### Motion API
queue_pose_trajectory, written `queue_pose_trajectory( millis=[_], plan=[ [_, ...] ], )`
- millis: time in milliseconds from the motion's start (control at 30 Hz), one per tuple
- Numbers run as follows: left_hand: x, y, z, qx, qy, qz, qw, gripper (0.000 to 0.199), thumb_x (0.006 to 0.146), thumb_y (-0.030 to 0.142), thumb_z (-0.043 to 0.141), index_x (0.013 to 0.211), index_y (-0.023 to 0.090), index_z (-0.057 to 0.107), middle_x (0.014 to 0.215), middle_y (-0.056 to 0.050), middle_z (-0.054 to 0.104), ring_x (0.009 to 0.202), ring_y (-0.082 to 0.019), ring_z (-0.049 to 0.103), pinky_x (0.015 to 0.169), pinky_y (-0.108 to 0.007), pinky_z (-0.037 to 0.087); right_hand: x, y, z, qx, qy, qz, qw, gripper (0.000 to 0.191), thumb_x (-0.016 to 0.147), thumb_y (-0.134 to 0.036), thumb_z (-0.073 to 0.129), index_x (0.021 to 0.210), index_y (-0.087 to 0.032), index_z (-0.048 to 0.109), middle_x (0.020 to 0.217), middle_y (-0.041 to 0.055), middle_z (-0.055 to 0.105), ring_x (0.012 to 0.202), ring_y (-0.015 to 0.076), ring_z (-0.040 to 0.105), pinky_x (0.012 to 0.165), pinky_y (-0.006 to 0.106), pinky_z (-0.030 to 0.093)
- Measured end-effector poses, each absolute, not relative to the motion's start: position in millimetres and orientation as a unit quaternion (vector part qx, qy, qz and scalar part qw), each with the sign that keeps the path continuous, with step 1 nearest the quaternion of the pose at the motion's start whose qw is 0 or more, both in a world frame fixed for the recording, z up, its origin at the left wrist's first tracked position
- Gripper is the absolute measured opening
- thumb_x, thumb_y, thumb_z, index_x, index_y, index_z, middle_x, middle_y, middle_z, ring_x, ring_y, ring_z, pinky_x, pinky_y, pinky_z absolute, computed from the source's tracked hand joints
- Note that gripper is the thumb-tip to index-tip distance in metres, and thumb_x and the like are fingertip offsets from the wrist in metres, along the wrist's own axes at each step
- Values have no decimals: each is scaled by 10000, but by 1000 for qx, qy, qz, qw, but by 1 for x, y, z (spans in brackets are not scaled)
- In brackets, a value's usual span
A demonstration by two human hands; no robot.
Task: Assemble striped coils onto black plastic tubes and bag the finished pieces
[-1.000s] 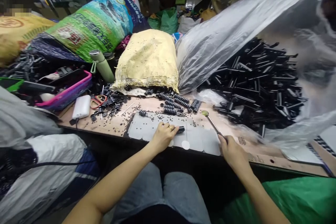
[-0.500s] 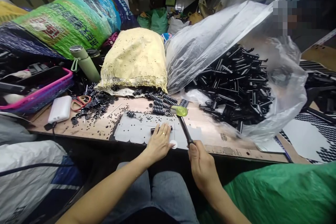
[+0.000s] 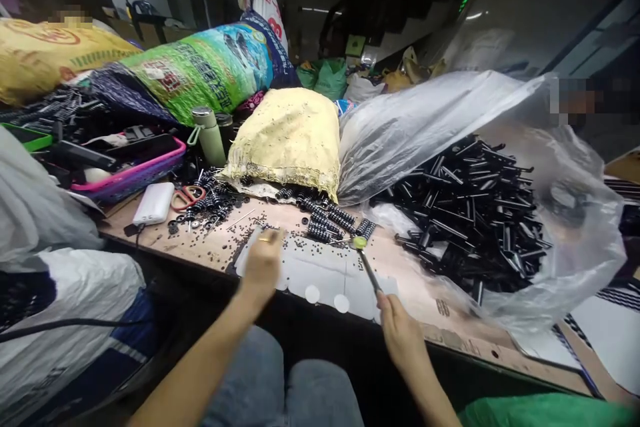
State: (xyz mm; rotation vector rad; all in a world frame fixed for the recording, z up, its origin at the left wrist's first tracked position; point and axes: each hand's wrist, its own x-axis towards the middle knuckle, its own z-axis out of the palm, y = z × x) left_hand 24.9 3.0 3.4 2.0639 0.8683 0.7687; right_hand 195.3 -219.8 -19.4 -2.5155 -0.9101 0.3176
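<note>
My right hand (image 3: 400,327) grips the dark handle of a hammer (image 3: 370,268) with a yellow-green head, which is low over the right part of a pale sheet (image 3: 320,273) on the bench. My left hand (image 3: 263,260) is over the sheet's left end, its fingers curled downward and smeared by motion, so I cannot see whether anything is between them. Two white discs (image 3: 313,293) lie along the sheet's front edge. Behind the hammer head are black beaded pieces (image 3: 323,230). Many tiny dark rings (image 3: 215,247) are scattered left of the sheet.
A clear plastic bag (image 3: 595,213) full of black parts (image 3: 480,200) stands open on the right. A yellow sack (image 3: 290,140) sits behind the sheet. To the left are scissors (image 3: 189,197), a white box (image 3: 154,203), a green flask (image 3: 210,140) and a pink-rimmed basket (image 3: 135,173).
My left hand has left the dark piece on the sheet and moved to the left; that piece no longer shows there. The hammer head has lowered slightly. The whole view has shifted.
</note>
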Motion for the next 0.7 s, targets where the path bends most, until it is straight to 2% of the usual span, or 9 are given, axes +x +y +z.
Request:
queue_pose_trajectory(
  millis=[33, 100, 167, 233, 333, 400, 467, 600, 700],
  plan=[
    [-7, 18, 18, 795, 388, 329, 330, 408, 812, 141, 261, 1136, 112, 507, 1059, -183, 489, 1096, -361, 369, 924, -586, 240, 207, -225, -24, -919, -320, 105, 206, 401, 861, -507, 180, 734, -245, 457, 611, 26, 606, 572, 209, 579, 501, 265, 362],
    [-69, 43, 45, 749, 535, 376, 110, 364, 810, 176, 317, 1114, 134, 514, 1023, -155, 504, 1084, -384, 372, 893, -628, 240, 227, -236, -34, -933, -307, 82, 169, 399, 853, -506, 194, 723, -244, 466, 622, 39, 609, 579, 218, 579, 505, 275, 363],
    [-107, 61, 64, 671, 608, 423, -39, 409, 799, 250, 404, 1198, 163, 432, 1140, -147, 449, 1150, -403, 290, 901, -650, 201, 243, -245, -41, -946, -291, 67, 123, 406, 846, -516, 206, 726, -238, 476, 623, 52, 606, 565, 225, 573, 499, 287, 358],
    [-106, 75, 69, 647, 613, 443, -94, 456, 777, 297, 465, 1207, 155, 414, 1193, -140, 416, 1169, -385, 270, 921, -614, 220, 252, -249, -45, -958, -272, 56, 75, 423, 842, -534, 206, 739, -231, 482, 648, 65, 607, 559, 231, 569, 493, 299, 354],
    [-37, 95, 48, 738, 564, 370, -9, 309, 798, 261, 426, 1036, 105, 544, 1057, -140, 509, 1045, -291, 422, 879, -472, 358, 258, -252, -47, -963, -267, 11, 21, 431, 850, -532, 198, 745, -221, 476, 735, 78, 606, 645, 244, 574, 526, 321, 373],
    [27, 109, 28, 819, 513, 244, 78, 314, 828, 227, 362, 1040, 82, 544, 1060, -163, 513, 1011, -259, 447, 847, -406, 389, 260, -254, -50, -956, -289, -46, 3, 420, 860, -508, 206, 749, -208, 479, 772, 91, 587, 757, 262, 560, 578, 340, 392],
    [84, 121, 10, 848, 478, 201, 111, 275, 817, 187, 373, 964, 80, 579, 997, -162, 545, 950, -237, 482, 815, -350, 401, 261, -256, -56, -944, -315, -100, -1, 417, 862, -492, 223, 763, -192, 495, 783, 104, 568, 828, 272, 529, 636, 356, 401],
    [140, 137, -9, 868, 450, 162, 136, 186, 736, 83, 435, 806, 82, 607, 855, -165, 583, 869, -234, 524, 761, -310, 405, 266, -258, -65, -930, -335, -135, 60, 410, 857, -491, 265, 841, -171, 521, 828, 104, 561, 823, 258, 505, 716, 368, 399],
    [143, 140, -11, 873, 443, 150, 141, 200, 707, 54, 431, 821, 73, 594, 810, -163, 584, 813, -237, 550, 728, -316, 416, 278, -250, -60, -917, -351, -133, 136, 369, 853, -465, 307, 895, -162, 514, 874, 103, 560, 857, 253, 493, 747, 366, 391]
  ],
)
